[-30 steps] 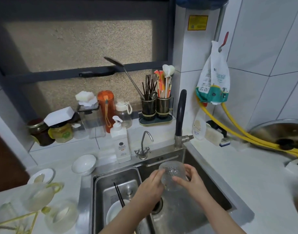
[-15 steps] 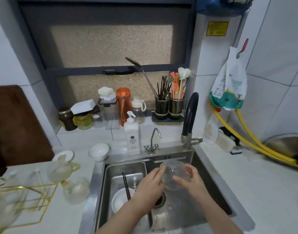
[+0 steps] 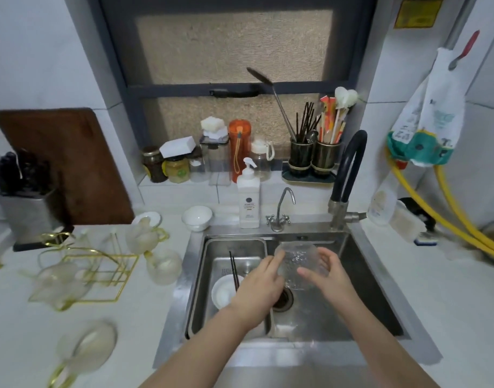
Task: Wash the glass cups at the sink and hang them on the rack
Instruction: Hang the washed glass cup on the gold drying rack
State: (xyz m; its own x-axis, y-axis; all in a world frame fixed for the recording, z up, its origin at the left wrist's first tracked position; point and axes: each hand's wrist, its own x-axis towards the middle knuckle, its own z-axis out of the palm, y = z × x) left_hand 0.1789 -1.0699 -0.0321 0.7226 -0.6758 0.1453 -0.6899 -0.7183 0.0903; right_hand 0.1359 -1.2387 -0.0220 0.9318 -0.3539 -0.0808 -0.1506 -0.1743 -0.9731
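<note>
A clear textured glass cup [image 3: 296,256] is held over the steel sink [image 3: 380,298], above the drain. My left hand [image 3: 261,284] grips its left side and my right hand [image 3: 328,273] cups its right side. On the counter to the left stands a gold wire rack [image 3: 100,264] with several frosted glass cups hanging on it, one of them [image 3: 145,236] with a gold handle. Another glass cup [image 3: 86,348] lies blurred at the lower left.
A steel basin [image 3: 234,247] in the sink's left half holds a white bowl [image 3: 225,292] and black chopsticks [image 3: 234,271]. A black faucet [image 3: 349,169], small tap [image 3: 281,211], soap bottle [image 3: 248,197] and white bowl [image 3: 197,217] stand behind. Yellow hoses [image 3: 464,219] run at right.
The view has swung left, bringing the rack, cutting board and knife block into sight. Both hands still hold the glass cup over the drain, almost unmoved.
</note>
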